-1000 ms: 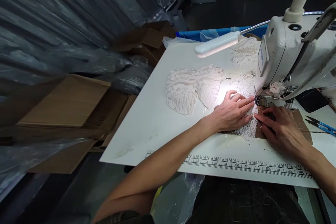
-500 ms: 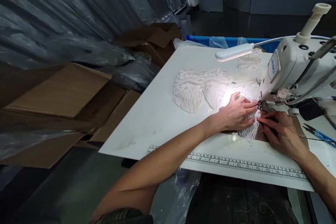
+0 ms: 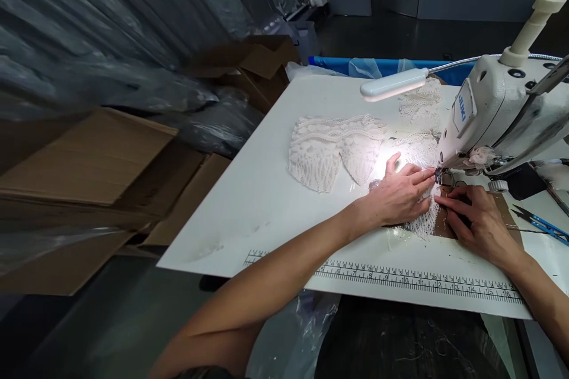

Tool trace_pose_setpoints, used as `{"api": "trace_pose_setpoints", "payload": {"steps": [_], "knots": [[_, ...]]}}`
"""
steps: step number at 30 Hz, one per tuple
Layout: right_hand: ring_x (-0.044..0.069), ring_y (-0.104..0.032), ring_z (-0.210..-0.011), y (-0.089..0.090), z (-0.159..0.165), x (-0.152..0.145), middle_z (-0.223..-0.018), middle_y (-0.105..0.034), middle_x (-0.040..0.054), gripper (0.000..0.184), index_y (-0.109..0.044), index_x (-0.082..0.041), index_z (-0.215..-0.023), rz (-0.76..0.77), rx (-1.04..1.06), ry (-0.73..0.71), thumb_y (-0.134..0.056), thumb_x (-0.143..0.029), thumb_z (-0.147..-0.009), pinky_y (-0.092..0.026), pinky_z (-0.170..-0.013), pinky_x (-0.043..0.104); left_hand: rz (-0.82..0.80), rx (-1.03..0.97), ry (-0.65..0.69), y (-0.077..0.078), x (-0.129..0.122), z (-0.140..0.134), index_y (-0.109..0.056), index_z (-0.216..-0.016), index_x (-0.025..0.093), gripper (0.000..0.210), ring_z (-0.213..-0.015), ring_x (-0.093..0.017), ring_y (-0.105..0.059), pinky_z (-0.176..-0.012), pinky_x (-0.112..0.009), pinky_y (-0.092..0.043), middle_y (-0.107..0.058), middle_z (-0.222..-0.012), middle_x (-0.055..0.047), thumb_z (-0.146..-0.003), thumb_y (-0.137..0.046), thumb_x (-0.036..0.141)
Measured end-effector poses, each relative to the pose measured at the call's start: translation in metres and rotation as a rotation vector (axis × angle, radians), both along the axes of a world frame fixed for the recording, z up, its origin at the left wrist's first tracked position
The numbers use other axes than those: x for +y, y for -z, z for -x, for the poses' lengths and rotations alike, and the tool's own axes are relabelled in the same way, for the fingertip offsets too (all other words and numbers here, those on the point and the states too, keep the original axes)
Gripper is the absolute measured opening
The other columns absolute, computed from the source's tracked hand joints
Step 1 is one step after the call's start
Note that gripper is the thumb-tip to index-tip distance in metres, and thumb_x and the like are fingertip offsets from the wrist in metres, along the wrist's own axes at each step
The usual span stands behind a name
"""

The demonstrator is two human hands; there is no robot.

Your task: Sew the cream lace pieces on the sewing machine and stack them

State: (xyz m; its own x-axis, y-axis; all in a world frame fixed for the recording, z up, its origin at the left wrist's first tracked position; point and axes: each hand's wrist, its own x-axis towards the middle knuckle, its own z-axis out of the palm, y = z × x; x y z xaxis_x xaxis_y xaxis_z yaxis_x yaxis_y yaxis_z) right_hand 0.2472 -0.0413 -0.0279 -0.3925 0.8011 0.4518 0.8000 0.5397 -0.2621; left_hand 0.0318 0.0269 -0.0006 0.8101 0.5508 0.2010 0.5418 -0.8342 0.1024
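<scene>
A piece of white lace fabric (image 3: 424,222) lies under the presser foot of the sewing machine (image 3: 466,112). My left hand (image 3: 402,195) rests flat on this lace, fingers stretched toward the needle area and thumb spread away. At the lace's right edge, my right hand (image 3: 478,222) has its fingers bent, with the tips closed on the border just in front of the presser foot. The needle itself is too small to make out. Left of my hands, a lace piece with two cup shapes (image 3: 335,151) lies flat on the white table (image 3: 249,207).
Blue thread snips (image 3: 542,225) lie to the right. A white lamp (image 3: 393,84) hangs over the table, with more lace (image 3: 420,103) behind it. A printed ruler (image 3: 400,278) runs along the front edge. Open cardboard boxes (image 3: 89,157) stand at the left.
The view has shifted slightly. Both hands keep nearly the same place by the presser foot, and the lace under them has barely moved.
</scene>
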Motion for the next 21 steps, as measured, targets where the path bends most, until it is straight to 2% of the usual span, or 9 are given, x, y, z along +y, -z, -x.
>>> {"api": "trace_pose_setpoints", "payload": {"steps": [6, 9, 12, 15, 21], "knots": [[0.027, -0.054, -0.088, 0.002, 0.000, 0.003, -0.100, -0.061, 0.0129, 0.033, -0.073, -0.021, -0.115, -0.039, -0.071, 0.022, -0.045, -0.024, -0.098, -0.047, -0.076, 0.043, -0.075, -0.043, -0.017, 0.006, 0.003, -0.003, -0.064, -0.124, 0.014, 0.037, -0.123, -0.029, -0.055, -0.113, -0.058, -0.034, -0.061, -0.138, -0.014, -0.102, -0.040, 0.033], [0.027, -0.054, -0.087, -0.001, 0.001, 0.005, -0.100, -0.062, 0.0142, 0.035, -0.072, -0.020, -0.116, -0.031, -0.127, 0.028, -0.043, -0.025, -0.098, -0.048, -0.073, 0.043, -0.113, -0.110, 0.024, 0.015, 0.007, -0.006, -0.069, -0.109, 0.017, 0.031, -0.104, -0.022, -0.064, -0.113, -0.058, -0.034, -0.070, -0.121, -0.009, -0.103, -0.041, 0.029], [0.028, -0.055, -0.090, -0.006, 0.002, 0.008, -0.100, -0.062, 0.0145, 0.036, -0.070, -0.020, -0.120, 0.005, -0.164, 0.037, -0.041, -0.025, -0.099, -0.050, -0.075, 0.043, -0.132, -0.144, 0.083, 0.020, 0.011, -0.007, -0.070, -0.098, 0.021, 0.031, -0.086, -0.016, -0.066, -0.111, -0.057, -0.038, -0.075, -0.106, -0.002, -0.104, -0.040, 0.026], [0.030, -0.054, -0.095, -0.008, 0.003, 0.011, -0.102, -0.061, 0.0148, 0.037, -0.067, -0.021, -0.124, 0.038, -0.170, 0.051, -0.040, -0.025, -0.098, -0.050, -0.079, 0.045, -0.161, -0.142, 0.091, 0.020, 0.011, -0.005, -0.070, -0.103, 0.020, 0.030, -0.090, -0.020, -0.066, -0.106, -0.054, -0.043, -0.074, -0.113, -0.005, -0.101, -0.043, 0.031], [0.030, -0.052, -0.092, -0.004, 0.005, 0.008, -0.108, -0.058, 0.0146, 0.035, -0.064, -0.025, -0.126, 0.061, -0.191, 0.110, -0.044, -0.024, -0.097, -0.047, -0.076, 0.043, -0.141, -0.081, 0.046, 0.016, 0.007, -0.005, -0.067, -0.115, 0.013, 0.039, -0.102, -0.025, -0.064, -0.108, -0.053, -0.043, -0.068, -0.125, -0.012, -0.101, -0.039, 0.036]]}}
